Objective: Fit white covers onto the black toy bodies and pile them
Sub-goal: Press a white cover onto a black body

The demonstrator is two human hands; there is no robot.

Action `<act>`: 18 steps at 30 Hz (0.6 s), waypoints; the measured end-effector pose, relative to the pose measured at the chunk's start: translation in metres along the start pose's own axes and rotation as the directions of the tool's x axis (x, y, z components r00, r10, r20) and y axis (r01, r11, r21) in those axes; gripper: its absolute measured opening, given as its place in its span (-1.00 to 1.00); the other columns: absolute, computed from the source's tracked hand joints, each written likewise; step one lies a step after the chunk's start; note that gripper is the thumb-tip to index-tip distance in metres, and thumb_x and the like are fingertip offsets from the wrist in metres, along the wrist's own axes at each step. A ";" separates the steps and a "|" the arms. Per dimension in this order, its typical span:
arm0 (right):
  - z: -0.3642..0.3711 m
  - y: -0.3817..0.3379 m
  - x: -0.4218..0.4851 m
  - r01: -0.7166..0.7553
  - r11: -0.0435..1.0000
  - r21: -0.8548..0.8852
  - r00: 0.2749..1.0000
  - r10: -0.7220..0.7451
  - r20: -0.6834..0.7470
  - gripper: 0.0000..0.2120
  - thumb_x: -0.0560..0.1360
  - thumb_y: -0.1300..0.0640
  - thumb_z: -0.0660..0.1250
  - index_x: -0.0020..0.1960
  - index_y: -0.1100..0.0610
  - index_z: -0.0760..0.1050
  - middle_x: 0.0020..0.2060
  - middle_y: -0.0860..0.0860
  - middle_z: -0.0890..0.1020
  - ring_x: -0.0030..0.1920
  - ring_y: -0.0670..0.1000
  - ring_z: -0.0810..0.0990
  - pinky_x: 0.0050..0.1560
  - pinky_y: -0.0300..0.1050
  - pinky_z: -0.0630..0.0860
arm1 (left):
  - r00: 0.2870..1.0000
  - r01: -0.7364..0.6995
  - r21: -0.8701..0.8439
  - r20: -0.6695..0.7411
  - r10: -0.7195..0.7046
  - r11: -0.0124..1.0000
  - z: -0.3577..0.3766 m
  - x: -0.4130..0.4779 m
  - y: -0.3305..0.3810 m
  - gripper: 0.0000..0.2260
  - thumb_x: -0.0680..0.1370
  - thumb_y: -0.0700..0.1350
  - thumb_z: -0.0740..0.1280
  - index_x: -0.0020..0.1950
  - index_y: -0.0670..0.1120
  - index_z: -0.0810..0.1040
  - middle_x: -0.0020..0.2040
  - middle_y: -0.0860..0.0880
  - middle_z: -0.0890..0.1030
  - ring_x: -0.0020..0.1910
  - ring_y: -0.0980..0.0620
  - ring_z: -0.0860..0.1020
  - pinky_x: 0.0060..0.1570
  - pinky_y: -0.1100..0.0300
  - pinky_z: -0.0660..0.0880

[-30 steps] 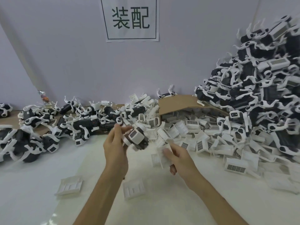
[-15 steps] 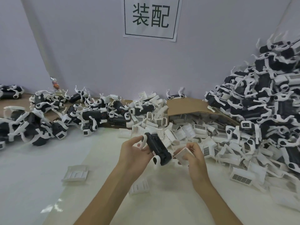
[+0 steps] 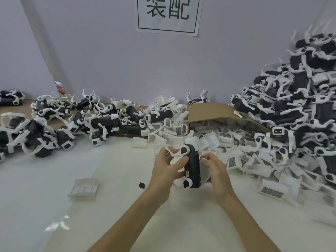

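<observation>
Assembly bench, head view. The left hand (image 3: 166, 170) grips a black toy body (image 3: 193, 166) just above the white table (image 3: 91, 224), fingers and thumb curled round its left flank and one white leg (image 3: 172, 155). The body stands roughly upright, with a round white joint at its top and another at its bottom. The right hand (image 3: 217, 171) pinches a white cover (image 3: 205, 170) between curled fingers and thumb and holds it against the body's right side. The fingers hide the seam, so it cannot be told whether the cover is seated. This unit is judged to be mid-fitting, neither closed nor piled. A tall pile of toys (image 3: 300, 106) rises against the wall at right, which suggests that much of the batch is done. Much also appears to remain. A scatter of toy bodies (image 3: 101, 122) lies along the wall at left, well apart from the pile, and a heap of loose covers (image 3: 214, 139) spills from a cardboard box (image 3: 205, 110) just beyond the hands. One stray cover (image 3: 83, 188) lies alone on the table to the left of the left forearm, and a small dark fragment (image 3: 142, 185) rests near that wrist. A printed sign (image 3: 168, 13) hangs on the wall.
</observation>
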State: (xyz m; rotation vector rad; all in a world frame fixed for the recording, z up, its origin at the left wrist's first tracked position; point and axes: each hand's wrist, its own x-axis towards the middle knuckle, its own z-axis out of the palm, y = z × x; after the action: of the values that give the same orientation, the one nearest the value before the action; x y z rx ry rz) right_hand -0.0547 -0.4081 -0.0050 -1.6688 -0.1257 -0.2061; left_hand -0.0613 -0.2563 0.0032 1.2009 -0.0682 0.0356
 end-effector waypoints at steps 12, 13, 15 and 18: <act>0.003 0.003 -0.002 0.060 0.996 -0.067 0.997 -0.057 0.054 -0.59 0.48 0.16 0.38 0.18 -0.20 0.32 0.12 0.09 0.54 -0.03 0.07 0.63 -0.27 -0.14 0.60 | 0.982 -0.165 0.159 -0.066 0.177 0.974 -0.004 0.002 -0.006 -0.76 0.55 -0.32 0.41 0.03 -0.12 0.38 0.12 -0.07 0.62 -0.11 -0.02 0.73 -0.16 0.07 0.67; 0.004 0.005 -0.002 0.084 0.992 -0.096 0.996 -0.081 0.040 -0.54 0.51 0.18 0.42 0.19 -0.25 0.32 0.07 0.05 0.57 -0.05 0.04 0.64 -0.24 -0.16 0.59 | 0.980 -0.168 0.174 -0.075 0.183 0.970 -0.005 0.003 -0.006 -0.77 0.55 -0.31 0.42 0.03 -0.12 0.38 0.12 -0.08 0.62 -0.11 -0.02 0.73 -0.13 0.06 0.67; 0.004 0.005 -0.002 0.100 0.989 -0.112 0.995 -0.099 0.011 -0.48 0.47 0.11 0.52 0.21 -0.27 0.32 -0.01 -0.04 0.66 -0.09 -0.02 0.68 -0.17 -0.16 0.58 | 0.977 -0.173 0.185 -0.089 0.192 0.967 -0.007 0.005 -0.007 -0.77 0.55 -0.29 0.42 0.03 -0.10 0.39 0.12 -0.08 0.62 -0.09 -0.02 0.72 -0.10 0.06 0.67; 0.005 0.000 -0.002 0.101 0.990 -0.103 0.994 -0.104 -0.023 -0.46 0.29 -0.12 0.57 0.13 -0.19 0.33 -0.13 -0.11 0.72 -0.23 -0.14 0.67 -0.22 -0.30 0.51 | 0.976 -0.173 0.157 -0.106 0.191 0.972 -0.008 0.006 -0.008 -0.76 0.55 -0.28 0.43 0.02 -0.08 0.39 0.11 -0.11 0.61 -0.07 -0.03 0.72 -0.12 0.05 0.67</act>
State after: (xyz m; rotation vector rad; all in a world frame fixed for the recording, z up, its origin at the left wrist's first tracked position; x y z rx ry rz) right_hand -0.0560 -0.4028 -0.0060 -1.7621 -0.1826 -0.3177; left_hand -0.0543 -0.2517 -0.0063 1.3341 -0.0706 0.2784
